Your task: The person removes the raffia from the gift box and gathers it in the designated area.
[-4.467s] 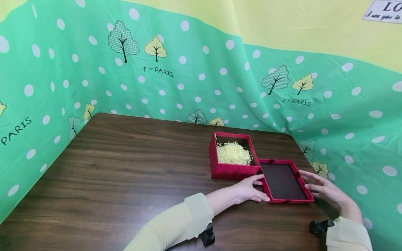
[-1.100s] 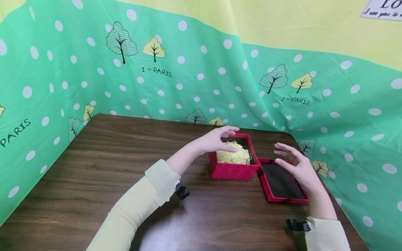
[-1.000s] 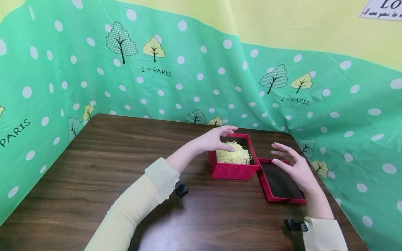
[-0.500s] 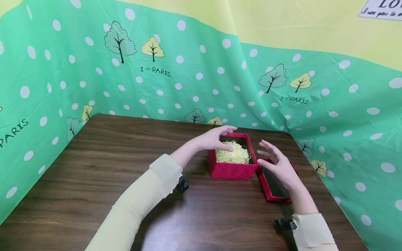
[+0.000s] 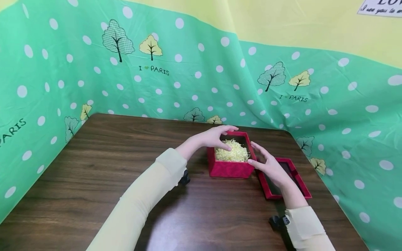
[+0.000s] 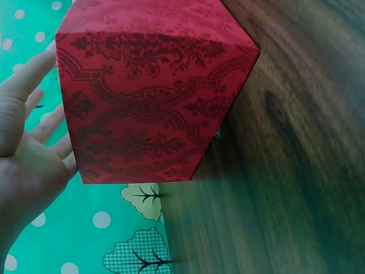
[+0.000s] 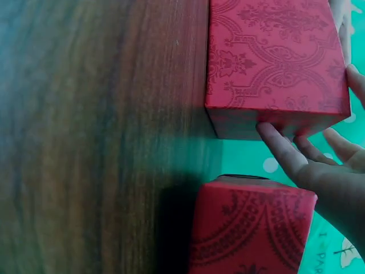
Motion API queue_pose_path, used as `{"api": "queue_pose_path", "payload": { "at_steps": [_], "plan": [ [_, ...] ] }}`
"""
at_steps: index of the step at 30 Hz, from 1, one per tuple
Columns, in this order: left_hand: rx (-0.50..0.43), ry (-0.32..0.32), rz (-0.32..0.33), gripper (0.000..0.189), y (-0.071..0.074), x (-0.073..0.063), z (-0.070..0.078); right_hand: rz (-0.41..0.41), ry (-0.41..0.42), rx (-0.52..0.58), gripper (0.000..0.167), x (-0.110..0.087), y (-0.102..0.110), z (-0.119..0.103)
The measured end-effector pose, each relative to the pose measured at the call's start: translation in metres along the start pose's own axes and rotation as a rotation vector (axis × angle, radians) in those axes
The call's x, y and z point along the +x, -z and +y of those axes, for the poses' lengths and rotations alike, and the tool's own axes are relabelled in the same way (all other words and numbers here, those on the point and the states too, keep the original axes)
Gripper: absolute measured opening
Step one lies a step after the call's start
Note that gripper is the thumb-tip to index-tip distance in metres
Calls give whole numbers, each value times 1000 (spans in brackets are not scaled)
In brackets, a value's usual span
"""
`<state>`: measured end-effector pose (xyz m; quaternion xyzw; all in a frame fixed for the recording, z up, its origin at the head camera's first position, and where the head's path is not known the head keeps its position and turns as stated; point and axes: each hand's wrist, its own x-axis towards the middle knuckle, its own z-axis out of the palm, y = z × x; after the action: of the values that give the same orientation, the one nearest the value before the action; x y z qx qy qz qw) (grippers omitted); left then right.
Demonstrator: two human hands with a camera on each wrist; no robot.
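Observation:
A red damask-patterned box (image 5: 232, 169) stands upright on the table, holding a mound of pale yellow shredded paper (image 5: 236, 153). My left hand (image 5: 211, 137) reaches over the box's left rim, fingers and thumb spread above the opening. In the left wrist view, that hand (image 6: 31, 162) lies along the box's upper edge, its fingers partly hidden behind it. My right hand (image 5: 272, 169) is at the box's right side, thumb by the near right corner. The right wrist view has one fingertip (image 7: 266, 130) against the side wall. Neither hand is curled round anything.
The shallow red lid (image 5: 301, 181) lies with its dark inside up, right beside the box, partly under my right forearm. Dark wood-grain table (image 5: 132, 167) spreads to the left. A green dotted curtain (image 5: 176, 80) borders the back and sides.
Both hands first were at the lid's sides, then left it. The left hand went to the box's left rim; the right moved left across the lid to the box's right side. Box and lid stayed put.

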<state>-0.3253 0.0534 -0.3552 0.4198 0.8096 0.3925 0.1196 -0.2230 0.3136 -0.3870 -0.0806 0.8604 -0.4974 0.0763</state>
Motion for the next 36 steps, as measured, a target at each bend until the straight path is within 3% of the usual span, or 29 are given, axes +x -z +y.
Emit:
{"api": "queue_pose_path", "payload": {
  "at_steps": [9, 17, 24, 29, 36],
  "plan": [
    [129, -40, -119, 79, -3, 13, -2, -47, -36, 68, 77, 5, 2, 6],
    [317, -62, -200, 80, -10, 24, -1, -65, -18, 78, 76, 5, 4, 6],
    [438, -29, -243, 79, -16, 29, 0, -63, -25, 72, 78, 3, 2, 4],
    [468, -10, -273, 76, -17, 31, 2, -59, -28, 57, 79, 3, 2, 4],
    [550, -2, -304, 59, -19, 34, 0, -63, -16, 52, 79, 3, 3, 4]
  ]
}}
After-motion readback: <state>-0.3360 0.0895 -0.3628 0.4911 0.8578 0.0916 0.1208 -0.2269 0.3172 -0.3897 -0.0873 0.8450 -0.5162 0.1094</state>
